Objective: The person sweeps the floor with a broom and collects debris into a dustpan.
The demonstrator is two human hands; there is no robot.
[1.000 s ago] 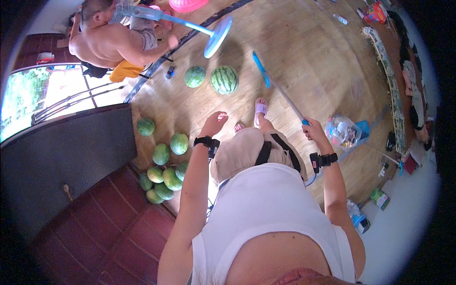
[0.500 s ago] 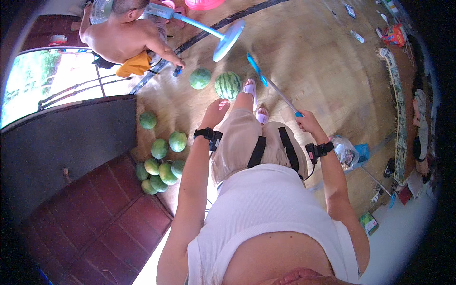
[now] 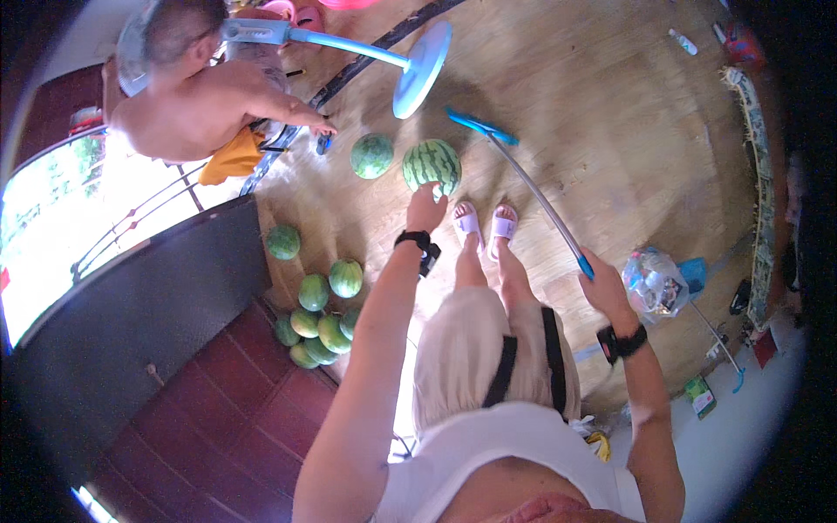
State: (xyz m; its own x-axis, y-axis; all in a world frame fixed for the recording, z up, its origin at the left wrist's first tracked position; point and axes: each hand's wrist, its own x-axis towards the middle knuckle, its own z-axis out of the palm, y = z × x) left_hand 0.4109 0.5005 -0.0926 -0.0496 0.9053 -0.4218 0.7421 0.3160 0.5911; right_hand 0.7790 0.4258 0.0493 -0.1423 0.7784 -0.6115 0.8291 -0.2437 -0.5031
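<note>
In my right hand point(image 3: 603, 281) is the blue end of a long grey handle. It belongs to a broom point(image 3: 542, 200) with a narrow blue head point(image 3: 482, 125) low over the floor; bristles or a rubber edge cannot be made out. My left hand point(image 3: 426, 209) reaches down over the near side of a large striped watermelon point(image 3: 431, 164), fingers stretched out and apart. Whether they touch the rind is unclear. Just left of it lies a darker round watermelon point(image 3: 372, 155). My feet in pale slippers point(image 3: 503, 224) stand close by.
Several watermelons point(image 3: 333, 332) are heaped beside the dark red sofa point(image 3: 235, 392); one lone watermelon point(image 3: 283, 241) lies near the grey panel point(image 3: 139, 270). A blue fan's round base point(image 3: 425, 70) is ahead, beside a bare-backed person point(image 3: 196, 100). A filled plastic bag point(image 3: 652, 283) sits right.
My left hand has come forward from beside my leg to the striped watermelon. My right hand has shifted right and nearer with the broom. My view has shifted, and both feet now show.
</note>
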